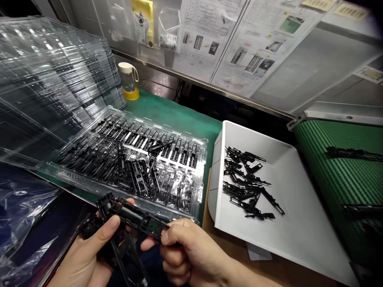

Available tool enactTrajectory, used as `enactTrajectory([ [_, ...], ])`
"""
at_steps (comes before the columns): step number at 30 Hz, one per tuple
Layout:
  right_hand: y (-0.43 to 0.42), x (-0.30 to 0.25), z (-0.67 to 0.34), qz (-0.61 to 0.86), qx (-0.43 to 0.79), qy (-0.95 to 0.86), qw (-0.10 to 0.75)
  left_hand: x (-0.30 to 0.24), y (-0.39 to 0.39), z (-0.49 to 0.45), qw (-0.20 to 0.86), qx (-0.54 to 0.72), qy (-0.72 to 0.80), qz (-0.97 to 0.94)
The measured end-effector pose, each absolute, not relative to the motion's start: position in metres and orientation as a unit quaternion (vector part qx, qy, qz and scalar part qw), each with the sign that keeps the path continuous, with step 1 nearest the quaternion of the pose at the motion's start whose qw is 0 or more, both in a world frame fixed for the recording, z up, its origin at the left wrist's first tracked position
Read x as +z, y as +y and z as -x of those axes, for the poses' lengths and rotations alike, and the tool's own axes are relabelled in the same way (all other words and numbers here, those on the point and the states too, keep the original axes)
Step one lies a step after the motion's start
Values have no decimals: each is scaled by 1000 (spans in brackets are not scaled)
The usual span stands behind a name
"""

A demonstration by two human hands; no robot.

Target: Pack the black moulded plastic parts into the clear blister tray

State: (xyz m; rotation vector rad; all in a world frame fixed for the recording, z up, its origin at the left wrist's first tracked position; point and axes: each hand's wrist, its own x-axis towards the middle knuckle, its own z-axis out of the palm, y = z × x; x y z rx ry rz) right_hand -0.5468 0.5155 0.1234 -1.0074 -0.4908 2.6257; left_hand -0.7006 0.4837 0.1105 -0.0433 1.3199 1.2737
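Observation:
My left hand (89, 253) is closed around several long black plastic parts (127, 255), its thumb pressed on top of them. One black plastic part (131, 215) lies across the bunch and points to the right. My right hand (185, 249) pinches the right end of that part between thumb and bent forefinger. Just beyond my hands is a clear plastic tray (200, 175) with rows of similar black parts in its slots. A loose heap of black parts (139, 175) lies on top of the tray.
A light grey bin (287, 191) at right holds several jumbled black parts. Beyond it, a green ribbed conveyor belt (344, 135) carries more. Stacked clear trays (56, 75) rise at left, near a lidded bottle (127, 77) on the green mat (167, 109). Instruction sheets (215, 40) hang behind.

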Motion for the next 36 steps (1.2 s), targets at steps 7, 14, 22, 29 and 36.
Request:
enactTrajectory([
  [7,515,121,550,358,906,-171,147,111,482,697,609,571,550,24],
  [14,517,127,549,347,917,-153,127,116,483,702,641,532,549,65],
  [22,510,105,564,445,807,-345,177,86,478,701,645,574,504,39],
  [29,533,101,567,419,607,-676,2,73,481,711,611,586,524,92],
  [36,587,60,570,603,367,-702,95,76,488,730,578,577,570,90],
])
